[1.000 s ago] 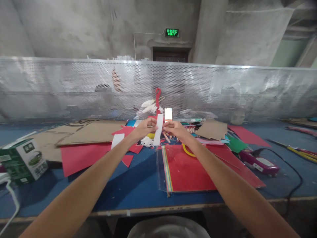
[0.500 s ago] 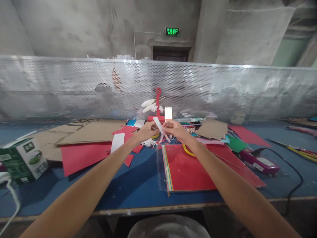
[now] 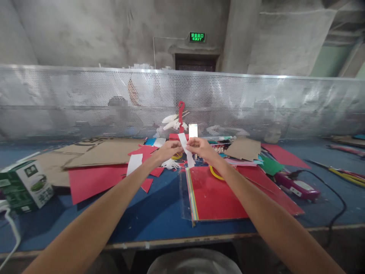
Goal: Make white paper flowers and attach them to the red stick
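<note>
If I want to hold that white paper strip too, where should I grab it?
Probably pinch the white paper strip at its loose lower end, from the near side: the left hand and right hand already hold its top.

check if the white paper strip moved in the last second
Yes: the white paper strip now slants, its lower end swung right toward the red paper pack.

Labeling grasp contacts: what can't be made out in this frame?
Head view:
1. Grip contact on the white paper strip: too small, and its top is covered by the left hand and right hand.
2. Whatever is behind the perforated screen: blurred.
3. Print on the green carton: too small to read.
</note>
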The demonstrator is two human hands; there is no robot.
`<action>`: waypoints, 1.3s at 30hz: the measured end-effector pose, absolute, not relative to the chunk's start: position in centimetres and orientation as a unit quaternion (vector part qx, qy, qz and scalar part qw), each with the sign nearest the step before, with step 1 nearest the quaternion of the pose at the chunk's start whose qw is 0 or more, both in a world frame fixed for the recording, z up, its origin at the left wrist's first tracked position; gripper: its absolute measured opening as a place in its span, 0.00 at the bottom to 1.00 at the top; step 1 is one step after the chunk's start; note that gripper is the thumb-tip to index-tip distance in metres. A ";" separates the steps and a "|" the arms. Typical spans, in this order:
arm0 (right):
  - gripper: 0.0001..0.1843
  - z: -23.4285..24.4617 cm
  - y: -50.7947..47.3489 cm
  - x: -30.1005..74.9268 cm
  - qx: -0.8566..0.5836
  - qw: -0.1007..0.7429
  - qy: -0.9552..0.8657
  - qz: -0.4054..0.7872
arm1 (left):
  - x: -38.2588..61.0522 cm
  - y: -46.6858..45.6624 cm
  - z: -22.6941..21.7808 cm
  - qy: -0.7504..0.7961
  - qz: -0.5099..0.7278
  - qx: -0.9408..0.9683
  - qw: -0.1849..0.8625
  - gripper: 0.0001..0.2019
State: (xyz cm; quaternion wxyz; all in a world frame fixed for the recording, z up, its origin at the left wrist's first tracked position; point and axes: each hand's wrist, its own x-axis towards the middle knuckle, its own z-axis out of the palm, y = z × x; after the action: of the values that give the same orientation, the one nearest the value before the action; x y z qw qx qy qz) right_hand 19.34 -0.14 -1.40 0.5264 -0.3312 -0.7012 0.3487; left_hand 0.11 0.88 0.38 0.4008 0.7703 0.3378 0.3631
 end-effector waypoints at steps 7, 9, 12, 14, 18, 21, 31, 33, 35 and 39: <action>0.14 -1.3 -0.2 19.4 -0.333 0.527 -0.705 0.338 | -0.2 1.2 0.5 0.331 0.363 0.782 0.384 0.12; 0.13 -1.2 -0.2 19.4 -0.334 0.525 -0.707 0.336 | -0.3 1.4 0.5 0.330 0.365 0.783 0.381 0.12; 0.12 -1.2 -0.2 19.4 -0.333 0.519 -0.713 0.333 | -0.3 1.7 0.3 0.332 0.372 0.779 0.380 0.11; 0.12 -1.3 -0.1 19.4 -0.330 0.518 -0.715 0.334 | -0.3 1.9 0.2 0.335 0.374 0.779 0.377 0.10; 0.12 -1.5 0.1 19.5 -0.325 0.519 -0.714 0.340 | -0.3 1.9 0.3 0.331 0.371 0.783 0.373 0.10; 0.11 -1.6 0.2 19.5 -0.331 0.516 -0.713 0.340 | -0.3 1.6 0.5 0.333 0.372 0.785 0.368 0.10; 0.11 -1.7 0.3 19.6 -0.351 0.492 -0.736 0.306 | -0.2 1.2 0.6 0.333 0.377 0.784 0.364 0.09; 0.11 -1.6 0.3 19.6 -0.353 0.481 -0.751 0.282 | -0.1 1.2 0.5 0.329 0.374 0.784 0.371 0.09; 0.11 -1.5 0.3 19.6 -0.357 0.465 -0.766 0.264 | -0.1 1.2 0.5 0.327 0.372 0.781 0.380 0.08; 0.13 -1.5 0.4 19.6 -0.365 0.450 -0.771 0.264 | -0.1 1.2 0.4 0.334 0.364 0.785 0.374 0.08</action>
State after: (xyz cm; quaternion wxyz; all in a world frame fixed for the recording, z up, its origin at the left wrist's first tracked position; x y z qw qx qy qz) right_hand 19.64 0.35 -1.48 0.4500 -0.3647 -0.7713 0.2637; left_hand -0.07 1.21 0.37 0.3740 0.7847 0.3341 0.3643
